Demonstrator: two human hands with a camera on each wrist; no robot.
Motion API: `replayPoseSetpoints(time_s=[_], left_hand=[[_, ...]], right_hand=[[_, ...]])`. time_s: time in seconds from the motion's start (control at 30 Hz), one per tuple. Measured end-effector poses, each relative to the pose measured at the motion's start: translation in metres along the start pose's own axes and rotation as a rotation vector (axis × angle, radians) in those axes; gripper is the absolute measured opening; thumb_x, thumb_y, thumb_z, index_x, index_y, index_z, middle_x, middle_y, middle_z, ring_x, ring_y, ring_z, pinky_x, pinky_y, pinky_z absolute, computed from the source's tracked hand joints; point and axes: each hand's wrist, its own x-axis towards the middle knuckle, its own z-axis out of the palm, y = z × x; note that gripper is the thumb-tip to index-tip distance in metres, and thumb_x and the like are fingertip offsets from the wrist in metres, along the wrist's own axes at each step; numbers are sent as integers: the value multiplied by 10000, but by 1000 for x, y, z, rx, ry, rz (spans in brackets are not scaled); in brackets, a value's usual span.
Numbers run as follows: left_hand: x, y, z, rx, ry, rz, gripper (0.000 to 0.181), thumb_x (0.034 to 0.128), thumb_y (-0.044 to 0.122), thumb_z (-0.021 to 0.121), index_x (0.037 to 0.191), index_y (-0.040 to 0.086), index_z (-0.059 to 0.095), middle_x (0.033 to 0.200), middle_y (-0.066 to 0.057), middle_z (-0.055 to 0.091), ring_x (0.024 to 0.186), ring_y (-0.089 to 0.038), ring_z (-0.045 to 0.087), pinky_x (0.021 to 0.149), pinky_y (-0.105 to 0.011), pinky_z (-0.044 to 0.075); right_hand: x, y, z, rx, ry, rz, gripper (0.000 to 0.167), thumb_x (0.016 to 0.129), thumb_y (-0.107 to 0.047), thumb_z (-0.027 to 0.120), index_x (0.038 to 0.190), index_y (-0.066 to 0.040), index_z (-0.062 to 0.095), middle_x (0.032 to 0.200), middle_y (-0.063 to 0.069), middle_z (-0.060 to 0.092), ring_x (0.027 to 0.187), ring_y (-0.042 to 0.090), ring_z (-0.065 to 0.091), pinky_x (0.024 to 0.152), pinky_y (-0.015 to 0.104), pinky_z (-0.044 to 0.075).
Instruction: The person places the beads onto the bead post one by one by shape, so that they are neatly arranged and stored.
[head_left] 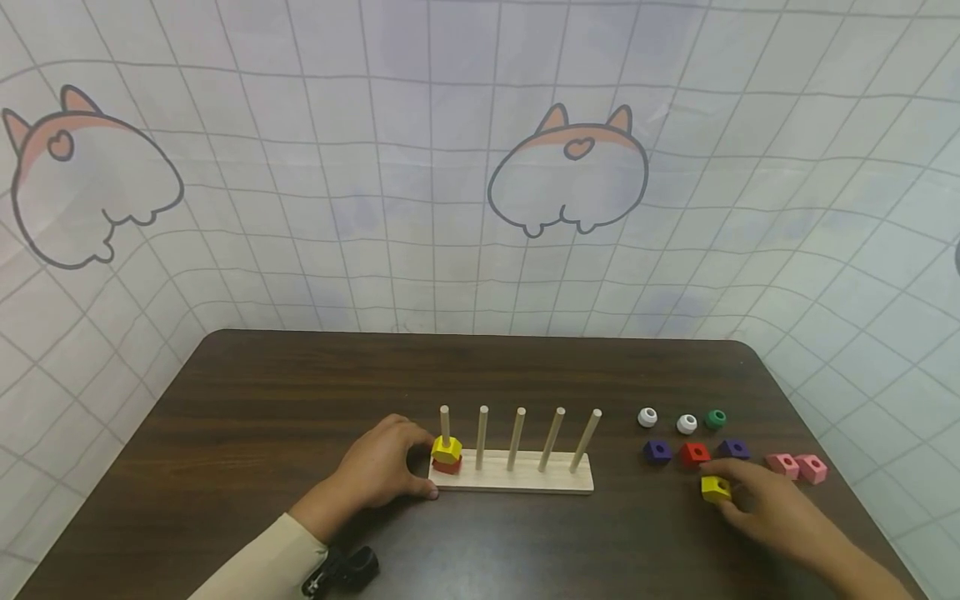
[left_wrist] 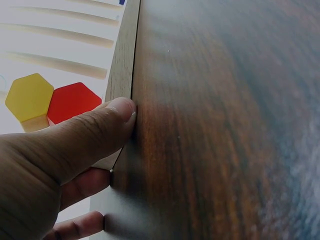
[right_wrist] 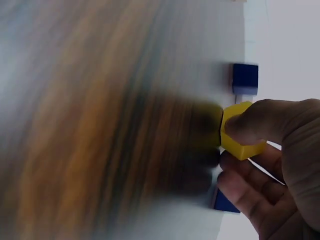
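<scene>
A pale wooden peg board (head_left: 517, 475) lies on the table, its upright pegs in a row. On its leftmost peg a yellow hexagonal bead (head_left: 447, 451) sits above a red hexagonal bead (head_left: 447, 467). My left hand (head_left: 378, 467) grips the board's left end; in the left wrist view the thumb (left_wrist: 107, 120) presses its front side. Far to the right, my right hand (head_left: 776, 504) pinches a second yellow hexagonal bead (head_left: 715, 489) between thumb and fingers. The right wrist view shows this yellow bead (right_wrist: 242, 142) low at the table surface.
Beyond the right hand lie a red bead (head_left: 694, 454), two dark blue beads (head_left: 657, 452) and two pink beads (head_left: 812, 469). Farther back are two white round beads (head_left: 647, 417) and a green one (head_left: 716, 419). A black strapped device (head_left: 348, 571) is by the left sleeve.
</scene>
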Motion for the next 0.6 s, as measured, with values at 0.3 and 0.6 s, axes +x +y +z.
replayPoseSetpoints(time_s=[0.3,0.6], left_hand=[[0,0,0,3,-8,-3,533,602,361,1000,1055,189,778,1052,52,694,1129,-234,587,891,-485,522],[0,1,0,-3,3,3,524,593,357,1002,1036,187,779,1045,46,695,1125,-237,590,892,-476,522]], right_hand=[[21,-29,6,49,-80,-4,433,769,-99,883,1167,-129,714,1036,-70,718,858,69,660,723,335,574],[45,-57,4,44,18,-159,474,762,-69,886,1196,-116,700,1114,-58,723,953,123,691,789,366,583]])
